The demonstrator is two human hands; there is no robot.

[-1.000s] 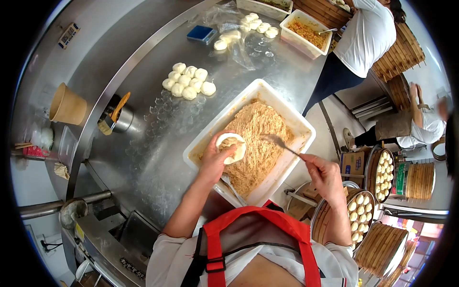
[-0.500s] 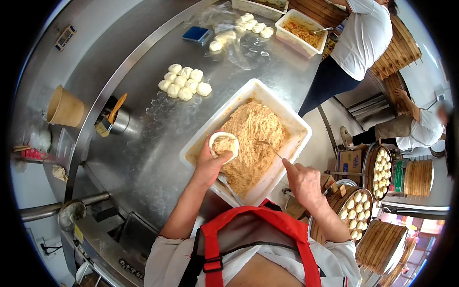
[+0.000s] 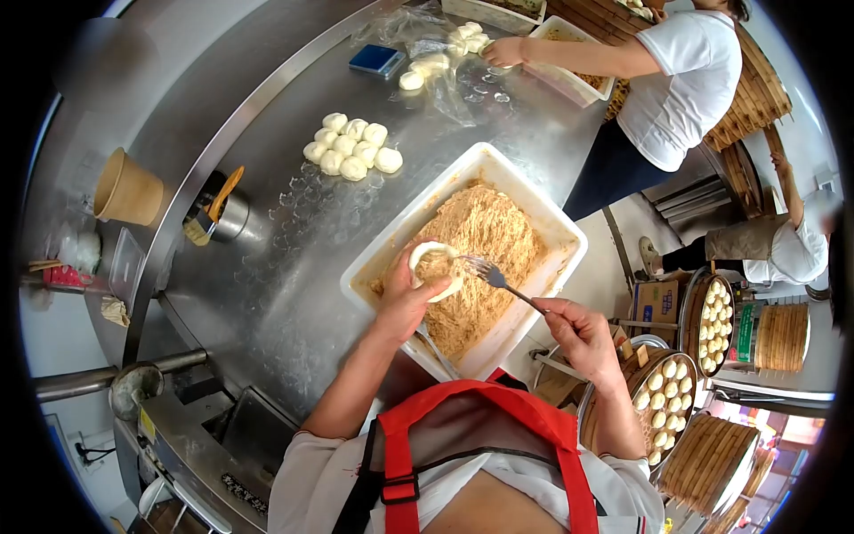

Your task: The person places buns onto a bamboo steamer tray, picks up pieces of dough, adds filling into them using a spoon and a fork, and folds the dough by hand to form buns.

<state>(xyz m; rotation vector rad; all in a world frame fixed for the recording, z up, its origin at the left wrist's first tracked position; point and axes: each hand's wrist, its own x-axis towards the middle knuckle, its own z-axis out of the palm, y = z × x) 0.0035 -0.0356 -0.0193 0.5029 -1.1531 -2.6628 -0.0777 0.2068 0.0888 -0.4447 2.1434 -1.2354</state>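
Over the left part of a white tub [image 3: 563,238] my left hand [image 3: 405,296] cups a round dough wrapper [image 3: 455,283] with filling in its middle. My right hand [image 3: 580,336] grips a fork [image 3: 511,287] by its handle, the tines at the wrapper's right edge. Light brown filling [image 3: 494,227] is heaped in the tub. A second utensil [image 3: 434,349] lies at the tub's near left side, partly under my left hand and wrist. Several dough balls [image 3: 353,149] sit grouped on the metal table [image 3: 294,294].
A co-worker [image 3: 680,80] at the upper right reaches toward more dough pieces [image 3: 467,38] near a blue scale [image 3: 375,60]. Another person [image 3: 792,245] stands farther right. Steamer trays of buns [image 3: 665,400] are at the right. A metal pot [image 3: 233,218] with a brush stands left.
The fork has come out of the filling and over to the wrapper. The nearer co-worker's arm now stretches across the orange filling's tub to the dough pieces.
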